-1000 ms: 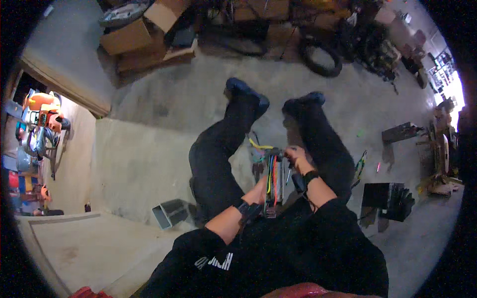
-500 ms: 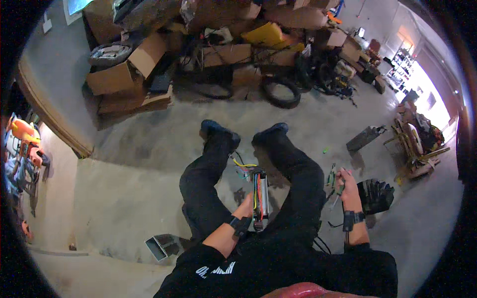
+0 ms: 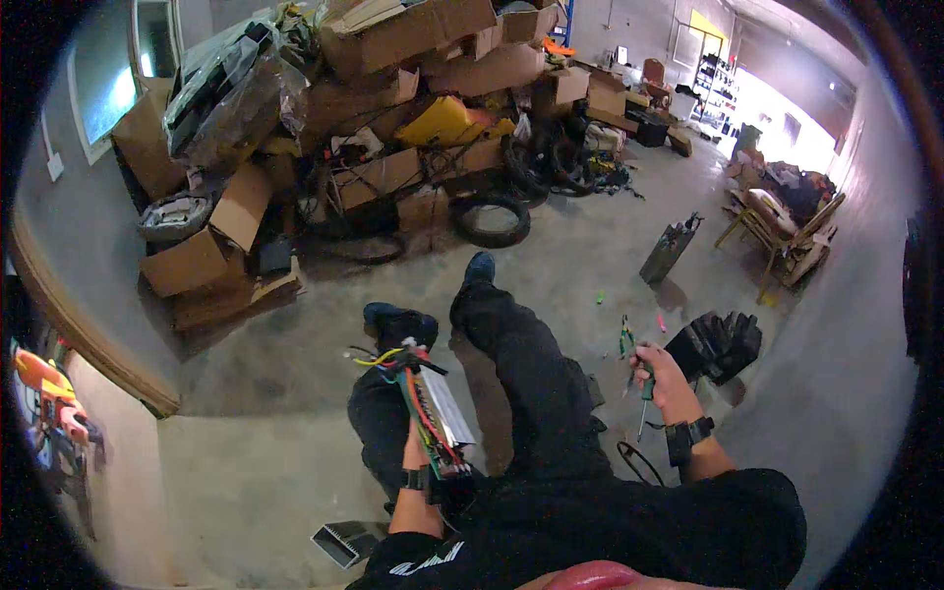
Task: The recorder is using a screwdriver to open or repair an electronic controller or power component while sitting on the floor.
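Note:
My left hand (image 3: pixel 413 448) grips a long circuit-board unit (image 3: pixel 429 421) with a silver heat sink and coloured wires, mostly hiding that hand behind it, lifted over my legs. My right hand (image 3: pixel 657 374) is closed on a screwdriver (image 3: pixel 645 405) with a green handle, its shaft pointing down. Just beside it, green-handled pliers (image 3: pixel 626 340) appear on the floor. An empty finned metal housing (image 3: pixel 338 545) lies at the lower left, and a black bulky item (image 3: pixel 710 348) rests to the right of my right hand.
Cardboard boxes (image 3: pixel 423 31) and tyres (image 3: pixel 491 223) are piled along the far side. An upright grey metal piece (image 3: pixel 664 254) and a cluttered chair (image 3: pixel 770 234) stand at the right. A wooden doorway edge (image 3: pixel 79 329) is at the left, with orange items (image 3: pixel 44 383) beyond.
My left hand has lifted the board unit up and leftward. My right hand has moved from the unit out to the right and holds the screwdriver. The view has tilted up and my feet have shifted.

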`<action>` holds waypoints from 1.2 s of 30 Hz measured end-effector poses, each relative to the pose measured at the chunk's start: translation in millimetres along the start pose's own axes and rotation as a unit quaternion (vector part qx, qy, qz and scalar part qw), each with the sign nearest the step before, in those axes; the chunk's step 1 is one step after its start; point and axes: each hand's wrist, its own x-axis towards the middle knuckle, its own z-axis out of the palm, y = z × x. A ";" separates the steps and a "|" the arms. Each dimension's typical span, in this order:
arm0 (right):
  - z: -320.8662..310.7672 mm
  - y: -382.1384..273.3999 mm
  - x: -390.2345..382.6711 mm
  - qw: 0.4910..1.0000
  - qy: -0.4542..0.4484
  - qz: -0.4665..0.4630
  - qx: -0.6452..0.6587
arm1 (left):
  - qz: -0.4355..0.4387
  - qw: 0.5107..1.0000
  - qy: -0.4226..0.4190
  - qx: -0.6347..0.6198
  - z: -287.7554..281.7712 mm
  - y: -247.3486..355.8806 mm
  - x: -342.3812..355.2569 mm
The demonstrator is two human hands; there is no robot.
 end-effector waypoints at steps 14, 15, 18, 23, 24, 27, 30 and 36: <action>-0.1 38.9 33.6 0.987 -0.026 0.076 0.139 | 0.232 0.951 0.194 0.063 -104.3 148.7 -187.9; -0.2 40.4 36.6 0.986 -0.030 0.081 0.144 | 0.240 0.945 0.195 0.107 -100.3 143.8 -203.0; 8.3 51.7 48.8 0.980 -0.057 0.095 0.163 | 0.285 0.911 0.284 0.091 -130.9 128.5 -233.7; 25.3 35.6 60.7 0.981 -0.106 0.127 0.100 | 0.245 0.931 0.270 0.031 -106.1 86.7 -226.8; 27.4 36.1 65.2 0.980 -0.112 0.132 0.099 | 0.241 0.937 0.252 0.012 -110.1 77.9 -223.3; 38.6 38.4 82.6 0.979 -0.122 0.130 0.097 | 0.210 0.967 0.111 -0.092 -87.2 69.0 -194.5; 80.2 37.1 91.7 0.979 -0.152 0.111 0.083 | 0.205 0.942 0.262 -0.039 -41.4 64.5 -166.8; 163.8 62.3 118.7 0.946 -0.268 0.170 0.061 | 0.135 0.969 0.209 -0.004 7.6 45.7 -93.0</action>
